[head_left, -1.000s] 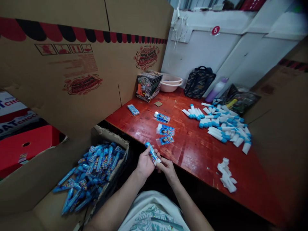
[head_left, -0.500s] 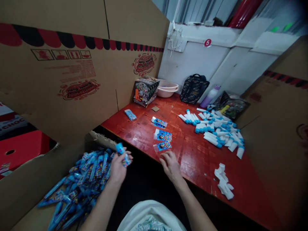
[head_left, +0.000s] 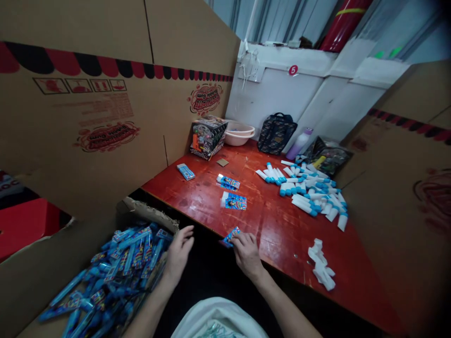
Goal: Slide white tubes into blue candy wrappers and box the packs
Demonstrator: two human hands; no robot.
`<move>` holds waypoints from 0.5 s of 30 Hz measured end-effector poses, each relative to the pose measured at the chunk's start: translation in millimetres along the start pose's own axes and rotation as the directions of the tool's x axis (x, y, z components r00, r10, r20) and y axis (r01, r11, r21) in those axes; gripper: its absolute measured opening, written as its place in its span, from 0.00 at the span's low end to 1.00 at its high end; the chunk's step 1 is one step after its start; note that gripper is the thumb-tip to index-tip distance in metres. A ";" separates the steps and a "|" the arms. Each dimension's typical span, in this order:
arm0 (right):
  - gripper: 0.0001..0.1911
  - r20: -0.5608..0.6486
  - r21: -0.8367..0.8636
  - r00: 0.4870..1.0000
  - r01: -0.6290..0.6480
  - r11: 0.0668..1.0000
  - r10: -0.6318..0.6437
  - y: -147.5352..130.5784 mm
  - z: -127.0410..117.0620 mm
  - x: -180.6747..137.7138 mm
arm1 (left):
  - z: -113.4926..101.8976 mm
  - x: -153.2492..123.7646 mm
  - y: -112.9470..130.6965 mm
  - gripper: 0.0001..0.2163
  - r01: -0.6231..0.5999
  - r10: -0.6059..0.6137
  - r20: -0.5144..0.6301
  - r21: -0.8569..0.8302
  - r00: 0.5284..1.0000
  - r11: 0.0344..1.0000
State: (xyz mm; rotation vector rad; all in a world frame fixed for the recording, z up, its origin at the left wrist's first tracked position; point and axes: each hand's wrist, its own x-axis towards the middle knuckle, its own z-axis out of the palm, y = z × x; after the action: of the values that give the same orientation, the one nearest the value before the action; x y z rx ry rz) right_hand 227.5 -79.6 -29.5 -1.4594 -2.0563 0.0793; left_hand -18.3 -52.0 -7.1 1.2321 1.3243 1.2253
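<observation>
My right hand [head_left: 247, 253] is at the front edge of the red table. It pinches a small blue printed wrapper [head_left: 231, 236] that has a clear end. My left hand [head_left: 179, 253] hovers beside the carton's torn edge, open, its fingers loosely bent and nothing visible in them. Below and left of it, a heap of blue wrapped tubes [head_left: 136, 251] fills an open carton. Farther in on the tabletop lie two small groups of printed wrappers, a nearer one [head_left: 235, 201] and a farther one [head_left: 229, 182].
White tubes with blue caps [head_left: 310, 188] are piled on the red table [head_left: 271, 225]. Crumpled white strips [head_left: 321, 265] lie front right. Behind are a flat blue pack [head_left: 185, 172], a display box [head_left: 208, 137], pink basins [head_left: 239, 136], a dark bag [head_left: 276, 133] and a purple bottle [head_left: 299, 144]. Cardboard walls flank both sides.
The wrapped tube has left my left hand, and that hand has opened by the carton. My right hand has picked up the nearest wrapper and drawn it to the table edge.
</observation>
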 end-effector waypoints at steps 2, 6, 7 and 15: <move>0.12 -0.021 0.180 0.991 -0.123 0.976 0.129 1.9 -9.4 3.7 | 31.5 2.0 11.3 0.19 -0.087 0.084 0.228 0.002 0.970 0.996; 0.10 0.066 0.490 0.962 -0.264 0.831 0.266 1.3 -31.8 16.1 | 80.4 8.2 33.8 0.11 -0.157 0.146 0.498 -0.021 0.855 0.987; 0.09 0.079 0.534 0.953 -0.287 0.795 0.291 0.5 -36.1 17.9 | 89.8 9.4 38.1 0.06 -0.147 0.139 0.516 -0.024 0.845 0.989; 0.12 0.210 0.771 0.824 -0.470 0.429 0.526 6.3 -31.4 7.5 | 125.1 14.2 42.8 0.06 0.172 -0.009 0.478 -0.298 0.878 0.939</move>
State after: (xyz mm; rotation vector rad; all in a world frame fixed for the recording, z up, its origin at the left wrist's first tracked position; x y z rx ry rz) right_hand 247.1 -79.7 -3.1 -1.3429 -1.1292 1.0643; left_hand 108.4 -28.3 25.5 1.1132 0.7687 0.9494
